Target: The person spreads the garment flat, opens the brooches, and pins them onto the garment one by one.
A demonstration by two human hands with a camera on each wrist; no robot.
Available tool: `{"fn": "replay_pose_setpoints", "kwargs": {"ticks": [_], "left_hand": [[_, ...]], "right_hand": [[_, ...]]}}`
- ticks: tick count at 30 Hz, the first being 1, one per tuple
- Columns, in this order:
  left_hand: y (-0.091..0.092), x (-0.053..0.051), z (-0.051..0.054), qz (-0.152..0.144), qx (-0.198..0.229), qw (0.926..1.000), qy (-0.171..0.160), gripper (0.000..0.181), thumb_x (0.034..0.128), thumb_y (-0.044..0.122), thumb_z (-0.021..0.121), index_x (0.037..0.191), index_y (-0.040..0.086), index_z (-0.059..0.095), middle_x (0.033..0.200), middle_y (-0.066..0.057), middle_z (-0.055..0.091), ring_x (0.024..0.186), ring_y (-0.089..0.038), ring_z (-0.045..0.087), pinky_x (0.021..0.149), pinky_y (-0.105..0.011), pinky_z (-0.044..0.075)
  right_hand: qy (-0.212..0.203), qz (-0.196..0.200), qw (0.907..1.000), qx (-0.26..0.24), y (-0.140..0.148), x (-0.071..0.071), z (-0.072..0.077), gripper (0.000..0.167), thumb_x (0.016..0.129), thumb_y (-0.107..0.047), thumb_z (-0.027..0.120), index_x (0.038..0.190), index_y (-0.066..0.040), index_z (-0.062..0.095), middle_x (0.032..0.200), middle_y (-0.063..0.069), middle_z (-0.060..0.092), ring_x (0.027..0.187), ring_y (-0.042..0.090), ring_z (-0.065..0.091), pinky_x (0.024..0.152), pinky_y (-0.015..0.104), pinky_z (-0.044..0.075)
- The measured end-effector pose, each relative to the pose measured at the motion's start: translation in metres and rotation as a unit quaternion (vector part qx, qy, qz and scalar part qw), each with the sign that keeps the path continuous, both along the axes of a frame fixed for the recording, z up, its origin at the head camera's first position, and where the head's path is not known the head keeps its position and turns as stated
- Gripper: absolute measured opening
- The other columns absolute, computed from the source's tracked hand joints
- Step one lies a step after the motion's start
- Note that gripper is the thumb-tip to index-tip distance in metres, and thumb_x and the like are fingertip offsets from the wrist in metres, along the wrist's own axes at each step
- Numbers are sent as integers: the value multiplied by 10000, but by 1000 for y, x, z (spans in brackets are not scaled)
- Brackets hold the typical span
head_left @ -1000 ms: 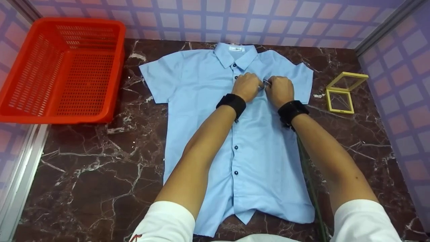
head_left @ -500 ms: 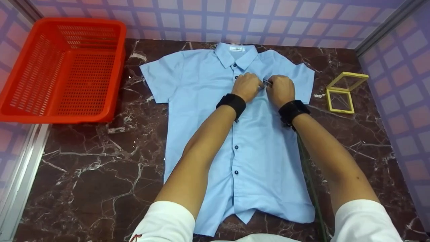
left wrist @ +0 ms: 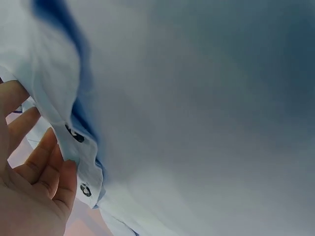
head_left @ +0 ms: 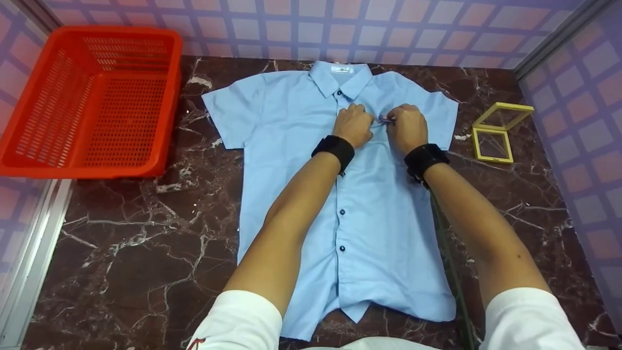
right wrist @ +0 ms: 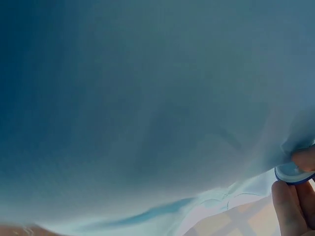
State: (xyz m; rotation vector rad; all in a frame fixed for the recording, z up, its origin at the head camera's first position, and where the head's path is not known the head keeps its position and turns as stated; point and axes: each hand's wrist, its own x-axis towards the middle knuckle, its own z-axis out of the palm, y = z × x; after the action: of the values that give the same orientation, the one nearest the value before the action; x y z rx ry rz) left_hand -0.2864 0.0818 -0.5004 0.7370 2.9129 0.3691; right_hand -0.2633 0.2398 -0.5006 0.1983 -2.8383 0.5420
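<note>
A light blue short-sleeved shirt (head_left: 291, 112) with dark buttons lies spread out, collar away from me. My left hand (head_left: 354, 125) grips its cloth beside the button strip, on the chest. In the left wrist view the fingers (left wrist: 47, 167) curl against the lifted front edge. Just to the right, my right hand (head_left: 408, 127) pinches a small round badge (right wrist: 291, 173) with a blue rim against the shirt's chest. Thumb and fingertips hold it by its edge in the right wrist view. The badge's back and the cloth between the hands are mostly hidden.
At the left stands a red plastic basket (head_left: 167, 116). A small yellow-framed case (head_left: 492, 159) sits with its lid raised to the right of the shirt. Patterned walls (head_left: 311, 29) border the dark marbled table (head_left: 136, 262) at the back and sides.
Both hands shift only slightly. The right fingers move a little upward over the badge, and the left hand goes slightly left. The shirt's right sleeve edge spreads a touch outward.
</note>
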Motion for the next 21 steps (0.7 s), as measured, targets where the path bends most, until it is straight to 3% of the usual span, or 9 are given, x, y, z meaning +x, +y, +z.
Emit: {"fn": "replay_pose_setpoints", "kwargs": {"ticks": [11,17,21], "left_hand": [[-11,-3,-1,14,-289,9994,-195,471,968,436,633,1343,152,642,1317,-61,573,1235,-250,484,1030,-409,391],[-23,-3,4,-98,-257,9989,-369,578,989,489,583,1444,134,550,1476,-89,491,1358,-266,425,1109,-413,365],[-31,-6,10,-62,-152,9994,-309,580,1013,469,551,1487,138,500,1555,-96,416,1419,-272,375,1130,-421,353]], "right_hand": [[-274,93,9994,174,0,-2,-6,176,864,16,635,997,63,740,980,236,687,952,414,634,868,510,512],[-406,5,9987,314,-2,-2,-5,169,888,-22,656,1022,38,740,1029,218,688,1006,404,629,876,524,520],[-417,-40,9987,294,-4,-2,-1,196,897,-38,635,1050,30,737,1050,218,679,1037,413,616,896,547,509]]}}
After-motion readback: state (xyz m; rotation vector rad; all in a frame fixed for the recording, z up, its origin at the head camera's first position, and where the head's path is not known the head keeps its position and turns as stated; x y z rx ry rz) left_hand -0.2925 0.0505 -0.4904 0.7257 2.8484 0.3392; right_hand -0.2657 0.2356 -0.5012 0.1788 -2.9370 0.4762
